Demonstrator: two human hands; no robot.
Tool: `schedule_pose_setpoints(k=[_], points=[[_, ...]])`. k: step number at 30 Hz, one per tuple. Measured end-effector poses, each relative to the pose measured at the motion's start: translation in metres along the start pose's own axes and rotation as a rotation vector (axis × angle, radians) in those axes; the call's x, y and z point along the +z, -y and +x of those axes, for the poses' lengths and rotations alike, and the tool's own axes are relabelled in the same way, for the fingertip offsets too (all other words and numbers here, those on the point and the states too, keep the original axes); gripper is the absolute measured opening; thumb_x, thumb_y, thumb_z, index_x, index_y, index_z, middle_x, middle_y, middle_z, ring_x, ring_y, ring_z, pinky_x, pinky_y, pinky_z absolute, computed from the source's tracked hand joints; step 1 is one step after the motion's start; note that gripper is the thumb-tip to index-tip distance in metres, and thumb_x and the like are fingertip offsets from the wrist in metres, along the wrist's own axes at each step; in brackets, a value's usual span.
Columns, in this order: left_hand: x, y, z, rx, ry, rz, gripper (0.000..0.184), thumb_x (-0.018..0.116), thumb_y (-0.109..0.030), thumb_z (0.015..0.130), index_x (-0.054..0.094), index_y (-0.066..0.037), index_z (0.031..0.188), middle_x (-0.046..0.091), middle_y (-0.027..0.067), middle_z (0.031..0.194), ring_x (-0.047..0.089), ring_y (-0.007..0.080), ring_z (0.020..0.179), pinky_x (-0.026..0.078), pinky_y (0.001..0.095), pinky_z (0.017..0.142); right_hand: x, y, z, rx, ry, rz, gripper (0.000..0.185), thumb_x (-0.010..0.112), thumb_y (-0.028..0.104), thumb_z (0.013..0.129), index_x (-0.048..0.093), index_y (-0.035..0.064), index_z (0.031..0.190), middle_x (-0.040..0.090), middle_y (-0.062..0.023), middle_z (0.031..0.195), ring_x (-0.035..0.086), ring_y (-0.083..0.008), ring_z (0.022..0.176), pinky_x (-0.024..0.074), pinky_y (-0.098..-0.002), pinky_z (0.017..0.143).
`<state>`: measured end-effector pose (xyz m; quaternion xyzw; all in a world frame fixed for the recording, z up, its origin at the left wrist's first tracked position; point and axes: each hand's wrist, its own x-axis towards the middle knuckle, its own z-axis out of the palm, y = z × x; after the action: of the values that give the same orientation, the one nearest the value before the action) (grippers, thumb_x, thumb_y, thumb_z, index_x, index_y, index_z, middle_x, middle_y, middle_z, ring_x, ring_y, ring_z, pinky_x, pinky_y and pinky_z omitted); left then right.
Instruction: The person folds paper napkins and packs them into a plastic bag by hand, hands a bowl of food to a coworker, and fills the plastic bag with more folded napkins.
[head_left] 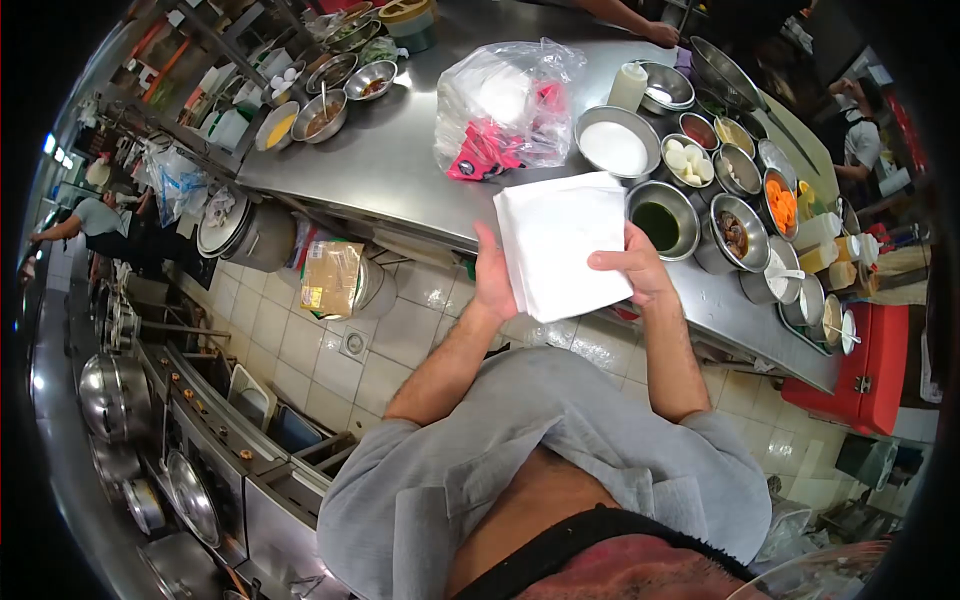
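Observation:
A thick stack of white paper napkins (565,245) is held between my two hands, in front of the steel table's edge. My left hand (495,278) grips its left side, thumb pointing up and the other fingers hidden beneath. On the right edge, my right hand (645,268) lays its thumb across the top, with its fingers partly hidden under the stack. Just beyond lies a crumpled clear plastic bag (505,100) with pink-red print and something white inside. A bowl of white powder or liquid (613,147) and a bowl of dark green liquid (655,220) stand close to the stack.
Several ingredient bowls, including orange slices (780,205), crowd the steel table (400,150) on the right. More bowls (320,117) stand at its left end. A cardboard piece (332,278) tops a bucket on the floor. Another person's hand (660,34) rests at the far edge.

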<state>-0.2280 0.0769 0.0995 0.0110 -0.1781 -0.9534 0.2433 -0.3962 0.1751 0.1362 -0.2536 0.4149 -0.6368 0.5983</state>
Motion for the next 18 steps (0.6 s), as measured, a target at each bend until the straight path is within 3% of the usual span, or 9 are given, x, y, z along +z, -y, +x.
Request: schedule_pose_setpoints(k=[1, 3, 4, 6, 9, 14, 16, 17, 18], points=[[-0.007, 0.001, -0.001, 0.005, -0.001, 0.001, 0.088, 0.031, -0.07, 0.081, 0.027, 0.001, 0.134, 0.043, 0.0148, 0.13, 0.044, 0.0272, 0.119, 0.037, 0.0415, 0.099, 0.0, -0.006, 0.002, -0.017, -0.06, -0.04, 0.06, 0.071, -0.002, 0.061, 0.047, -0.0019, 0.116, 0.059, -0.0098, 0.103, 0.059, -0.0166, 0.092, 0.0477, -0.0308, 0.082], [-0.015, -0.001, -0.001, 0.022, -0.159, 0.394, 0.082, 0.056, -0.055, 0.079, 0.028, 0.001, 0.133, 0.043, 0.0158, 0.129, 0.045, 0.0269, 0.117, 0.04, 0.0399, 0.096, 0.004, -0.012, 0.004, -0.02, -0.166, -0.144, 0.061, 0.068, -0.003, 0.065, 0.042, -0.0002, 0.12, 0.057, -0.0104, 0.108, 0.057, -0.0175, 0.097, 0.0461, -0.0314, 0.085], [-0.017, -0.001, 0.0, 0.03, -0.157, 0.397, 0.082, 0.056, -0.055, 0.079, 0.028, 0.001, 0.133, 0.043, 0.0158, 0.129, 0.045, 0.0269, 0.117, 0.04, 0.0399, 0.096, 0.008, -0.013, 0.004, -0.024, -0.157, -0.147, 0.061, 0.068, -0.003, 0.065, 0.042, -0.0002, 0.12, 0.057, -0.0104, 0.108, 0.057, -0.0175, 0.097, 0.0461, -0.0314, 0.085], [0.008, -0.003, 0.0, 0.169, -0.236, 0.722, 0.059, 0.069, -0.02, 0.076, 0.038, 0.002, 0.122, 0.054, 0.0134, 0.111, 0.056, 0.0206, 0.099, 0.049, 0.0321, 0.082, 0.014, -0.015, 0.004, -0.106, -0.191, -0.225, 0.062, 0.066, -0.004, 0.066, 0.039, -0.0003, 0.122, 0.054, -0.0115, 0.111, 0.054, -0.0185, 0.102, 0.0435, -0.0326, 0.089], [0.017, -0.002, -0.002, 0.224, -0.32, 0.837, 0.055, 0.069, -0.008, 0.072, 0.04, 0.003, 0.118, 0.055, 0.0123, 0.105, 0.057, 0.0172, 0.094, 0.049, 0.0292, 0.078, 0.018, -0.018, 0.006, -0.148, -0.196, -0.324, 0.063, 0.061, -0.005, 0.068, 0.034, -0.0007, 0.125, 0.052, -0.0116, 0.113, 0.051, -0.0195, 0.105, 0.041, -0.0329, 0.091], [0.008, 0.003, 0.001, 0.422, -0.403, 1.052, 0.052, 0.07, -0.012, 0.072, 0.044, 0.003, 0.115, 0.059, 0.0122, 0.102, 0.058, 0.0187, 0.093, 0.048, 0.0308, 0.077, 0.028, -0.03, 0.002, -0.263, -0.186, -0.484, 0.069, 0.061, 0.002, 0.07, 0.027, -0.0012, 0.131, 0.045, -0.014, 0.12, 0.045, -0.0231, 0.113, 0.0357, -0.0351, 0.096], [0.013, 0.007, 0.005, 0.502, -0.424, 1.138, 0.051, 0.07, -0.013, 0.072, 0.045, 0.002, 0.114, 0.06, 0.0125, 0.101, 0.058, 0.0201, 0.093, 0.048, 0.0315, 0.077, 0.034, -0.041, 0.001, -0.437, -0.094, -0.603, 0.081, 0.066, 0.011, 0.07, 0.019, 0.0014, 0.135, 0.04, -0.0122, 0.124, 0.038, -0.0199, 0.117, 0.0303, -0.0353, 0.1], [0.027, 0.008, 0.006, 0.537, -0.475, 1.224, 0.049, 0.07, -0.013, 0.072, 0.046, 0.001, 0.113, 0.06, 0.0132, 0.101, 0.059, 0.0223, 0.093, 0.047, 0.0321, 0.078, 0.047, -0.038, -0.003, -0.416, -0.092, -0.63, 0.094, 0.072, 0.02, 0.068, 0.011, 0.0017, 0.137, 0.034, -0.0128, 0.129, 0.032, -0.0217, 0.123, 0.0252, -0.036, 0.103], [0.034, 0.011, 0.006, 0.572, -0.529, 1.309, 0.048, 0.069, -0.014, 0.073, 0.047, -0.001, 0.113, 0.061, 0.0138, 0.1, 0.059, 0.0244, 0.092, 0.047, 0.0327, 0.079, 0.052, -0.041, -0.003, -0.418, -0.091, -0.632, 0.094, 0.072, 0.02, 0.068, 0.011, 0.0017, 0.137, 0.034, -0.0128, 0.129, 0.032, -0.0217, 0.123, 0.0252, -0.036, 0.103]])
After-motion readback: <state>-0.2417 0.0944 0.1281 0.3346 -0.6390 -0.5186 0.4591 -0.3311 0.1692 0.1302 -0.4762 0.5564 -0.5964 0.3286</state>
